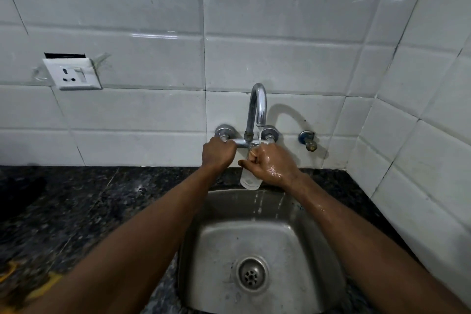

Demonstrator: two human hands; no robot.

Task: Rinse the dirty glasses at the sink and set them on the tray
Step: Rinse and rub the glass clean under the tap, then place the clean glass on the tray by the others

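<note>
The right hand (274, 163) grips the clear upright drinking glass (251, 181), mouth above its fingers (252, 153) under the stream (259, 135); the left hand (218, 153) clasps the chrome tap handle (224, 136).

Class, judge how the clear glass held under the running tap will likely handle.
Probably slippery: the glass and the gripping right hand glisten wet under the tap. Likely fragile: it is clear glass, with a hard steel sink below. If it fills, it may feel heavier.

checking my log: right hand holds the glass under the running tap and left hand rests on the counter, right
Not quite: the head view shows the left hand gripping the tap handle, not on the counter. The right hand does hold the glass under the running tap.
</note>
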